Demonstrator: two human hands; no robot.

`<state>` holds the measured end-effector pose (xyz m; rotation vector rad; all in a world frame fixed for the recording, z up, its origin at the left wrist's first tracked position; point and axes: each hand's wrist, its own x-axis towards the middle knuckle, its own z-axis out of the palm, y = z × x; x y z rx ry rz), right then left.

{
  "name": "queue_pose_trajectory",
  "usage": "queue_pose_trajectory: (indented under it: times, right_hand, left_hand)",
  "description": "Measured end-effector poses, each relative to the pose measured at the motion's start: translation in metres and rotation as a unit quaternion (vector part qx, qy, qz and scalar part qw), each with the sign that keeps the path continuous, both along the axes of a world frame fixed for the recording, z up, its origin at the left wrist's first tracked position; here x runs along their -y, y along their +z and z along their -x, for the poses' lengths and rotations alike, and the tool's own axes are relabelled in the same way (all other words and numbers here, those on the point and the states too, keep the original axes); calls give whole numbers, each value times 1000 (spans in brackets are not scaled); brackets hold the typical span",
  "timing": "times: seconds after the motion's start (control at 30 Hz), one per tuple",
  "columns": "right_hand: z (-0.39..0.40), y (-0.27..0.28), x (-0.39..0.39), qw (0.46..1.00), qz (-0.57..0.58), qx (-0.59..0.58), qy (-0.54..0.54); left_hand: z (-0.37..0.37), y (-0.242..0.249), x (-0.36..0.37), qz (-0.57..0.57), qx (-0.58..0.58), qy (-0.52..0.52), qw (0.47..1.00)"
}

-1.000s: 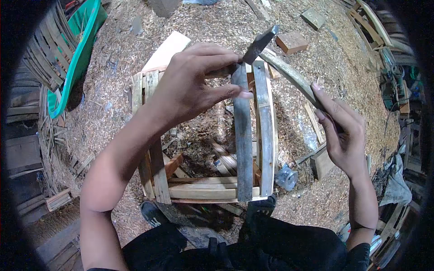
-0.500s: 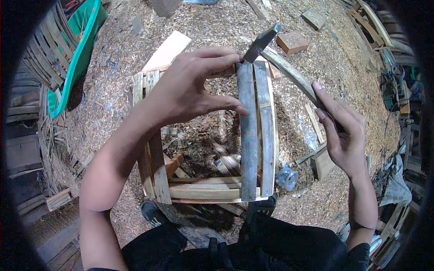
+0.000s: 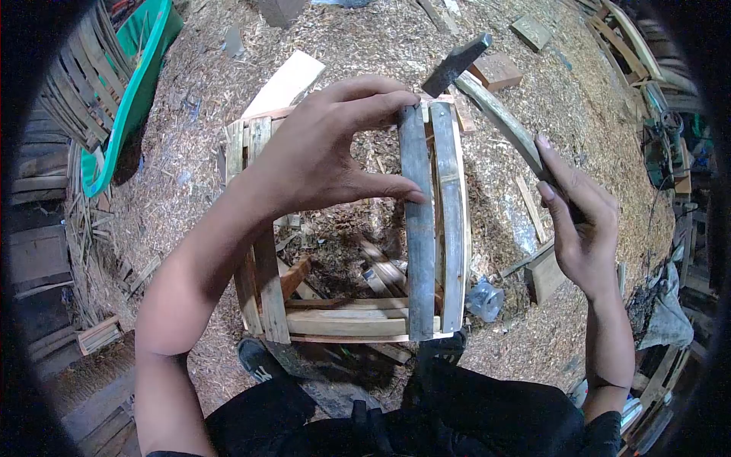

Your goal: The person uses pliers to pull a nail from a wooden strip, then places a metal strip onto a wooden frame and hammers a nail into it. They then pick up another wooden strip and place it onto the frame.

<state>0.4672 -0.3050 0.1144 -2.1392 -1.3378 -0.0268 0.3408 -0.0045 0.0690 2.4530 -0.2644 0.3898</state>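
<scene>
My left hand (image 3: 327,145) rests at the top end of a grey wooden slat (image 3: 419,228), its index finger and thumb on the slat's left edge. Whether a nail sits between its fingers is too small to tell. A second grey slat (image 3: 451,221) lies just right of it on the wooden crate frame (image 3: 346,326). My right hand (image 3: 582,221) is closed round the wooden handle of a hammer (image 3: 495,114). The hammer's dark head hangs above and right of the slat's top end, apart from it.
Wood chips cover the ground. A pale board (image 3: 285,82) and a wood block (image 3: 496,71) lie beyond the crate. At upper left stands a green tub (image 3: 126,114) with slats. A clear plastic piece (image 3: 484,299) lies right of the crate.
The hammer head has moved up and to the right, away from the slat's top end. My left hand has shifted slightly right along with the slat's edge.
</scene>
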Motion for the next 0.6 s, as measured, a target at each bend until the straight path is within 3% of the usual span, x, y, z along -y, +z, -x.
queue_pose_trajectory:
  times: [0.4,0.6]
  right_hand:
    - [0,-2,2,999,9,-34,-2]
    - [0,-6,2,1000,-7,-28,-2]
  left_hand:
    - [5,3,6,-12,8,7,1000]
    - [20,10,39,-178,-69,125,974]
